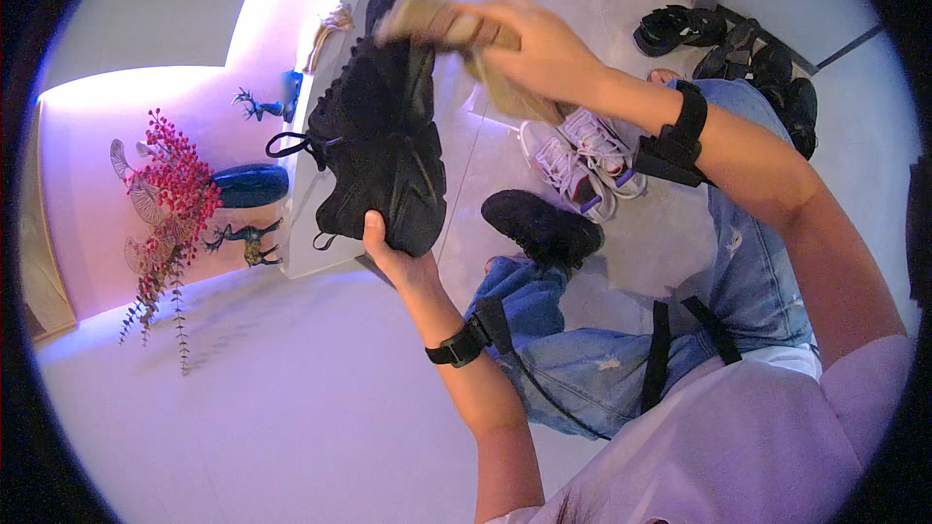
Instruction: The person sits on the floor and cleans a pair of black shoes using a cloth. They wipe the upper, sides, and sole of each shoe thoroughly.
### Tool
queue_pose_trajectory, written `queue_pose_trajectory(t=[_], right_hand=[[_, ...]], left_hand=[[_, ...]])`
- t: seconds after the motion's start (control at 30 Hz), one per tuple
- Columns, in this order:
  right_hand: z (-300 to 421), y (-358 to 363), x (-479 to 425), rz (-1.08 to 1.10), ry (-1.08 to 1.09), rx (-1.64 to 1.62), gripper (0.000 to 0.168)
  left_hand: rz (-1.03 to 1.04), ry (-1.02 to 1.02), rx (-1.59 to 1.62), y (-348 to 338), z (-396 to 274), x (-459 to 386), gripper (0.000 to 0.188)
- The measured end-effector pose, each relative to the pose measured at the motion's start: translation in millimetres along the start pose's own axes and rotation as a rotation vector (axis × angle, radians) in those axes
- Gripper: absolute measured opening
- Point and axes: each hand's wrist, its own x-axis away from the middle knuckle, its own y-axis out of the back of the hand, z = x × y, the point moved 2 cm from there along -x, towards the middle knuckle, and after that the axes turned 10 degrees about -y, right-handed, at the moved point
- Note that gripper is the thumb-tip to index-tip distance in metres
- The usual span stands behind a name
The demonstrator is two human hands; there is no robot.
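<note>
A black lace-up sneaker (386, 124) is held up by its heel in my left hand (397, 255), the thumb lying on the side of the upper. The toe points away from me, and a loop of black lace hangs out at the left. My right hand (535, 51) grips a tan cloth (510, 91), blurred, whose bunched front part lies over the sneaker near the toe. Another black sneaker (542, 229) rests on the tiled floor below, close to my jeans leg.
A pair of white sneakers (582, 153) with purple and red parts stands on the floor. Several black shoes (764, 65) line the wall at the upper right. At the left, a lit niche shelf (306, 211) holds a dark blue vase (251, 185) of red berries and deer figurines (258, 244).
</note>
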Motion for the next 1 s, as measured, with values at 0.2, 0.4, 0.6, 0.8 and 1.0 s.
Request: queue_pose_trajectory(t=[0.2,0.4,0.6,0.8,1.0], right_hand=[[-12,7,-17,-0.083,-0.187,0.146,0.048],[9,-22,30,0.351,0.066,0.12,0.052],[40,-16,26,0.581,0.081,-0.015,0.048],[-11,19,-18,0.12,-0.324,-0.097,0.043],[-8,1,-8,0.191,-0.142,0.218,0.052]], left_hand=[[0.085,0.054,0.113,12,17,4,0.069],[-0.007,0.045,0.02,-3,28,-3,0.066],[-0.086,0.061,-0.014,8,17,-6,0.057],[0.037,-0.013,-0.096,-14,4,-4,0.054],[0.206,-0.046,-0.206,-28,8,8,0.078]])
